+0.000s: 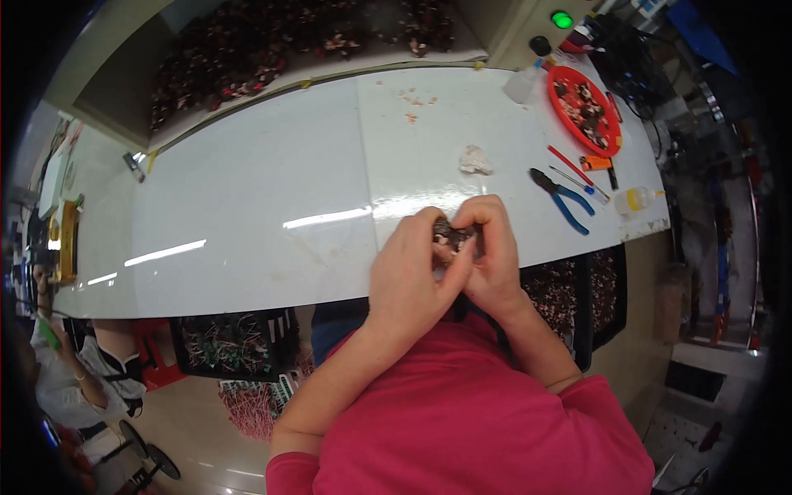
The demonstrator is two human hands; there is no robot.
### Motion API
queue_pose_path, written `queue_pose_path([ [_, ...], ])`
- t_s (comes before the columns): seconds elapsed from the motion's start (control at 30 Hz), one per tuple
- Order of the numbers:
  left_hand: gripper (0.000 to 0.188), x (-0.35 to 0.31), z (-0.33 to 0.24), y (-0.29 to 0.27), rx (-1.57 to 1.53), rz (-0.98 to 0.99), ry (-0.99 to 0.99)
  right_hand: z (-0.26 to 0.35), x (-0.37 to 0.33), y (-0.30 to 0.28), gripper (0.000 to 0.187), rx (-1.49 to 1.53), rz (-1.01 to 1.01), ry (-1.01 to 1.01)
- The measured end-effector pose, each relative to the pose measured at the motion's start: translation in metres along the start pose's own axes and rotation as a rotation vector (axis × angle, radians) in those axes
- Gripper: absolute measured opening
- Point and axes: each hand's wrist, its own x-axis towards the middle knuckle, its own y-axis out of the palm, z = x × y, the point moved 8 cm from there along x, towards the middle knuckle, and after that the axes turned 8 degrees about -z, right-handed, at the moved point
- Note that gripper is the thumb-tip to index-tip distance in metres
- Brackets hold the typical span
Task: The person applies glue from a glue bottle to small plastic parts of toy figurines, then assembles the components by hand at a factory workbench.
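Note:
Close to the table's front edge, my left hand and my right hand come together around a small dark piece with pale bits. Fingers of both hands are closed on it and cover much of it, so its exact kind cannot be made out. Beyond the hands lies a crumpled white wad on the white table. To the right of my right hand are pliers with blue handles.
Dark pieces fill a shelf at the back. At the right stand a red basket of similar pieces, a clear bottle and a small yellowish bottle. A red stick lies near them. Black bins sit below the front edge.

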Motion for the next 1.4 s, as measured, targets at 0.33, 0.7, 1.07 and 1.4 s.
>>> queue_pose_path([
  [0.33, 0.034, -0.017, -0.005, -0.027, -0.084, -0.098, 0.003, 0.005, -0.022, 0.006, 0.029, 0.111, -0.061, 0.085],
  [0.7, 0.033, -0.029, -0.005, -0.044, -0.081, -0.131, 0.021, 0.008, -0.029, 0.014, 0.029, 0.189, -0.048, 0.145],
  [1.07, 0.032, -0.037, -0.005, -0.040, -0.096, -0.119, -0.003, 0.001, -0.037, 0.007, 0.032, 0.181, 0.004, 0.121],
  [1.4, 0.031, -0.038, -0.008, -0.040, -0.084, -0.128, 0.017, 0.008, -0.035, 0.008, 0.031, 0.166, -0.027, 0.084],
])
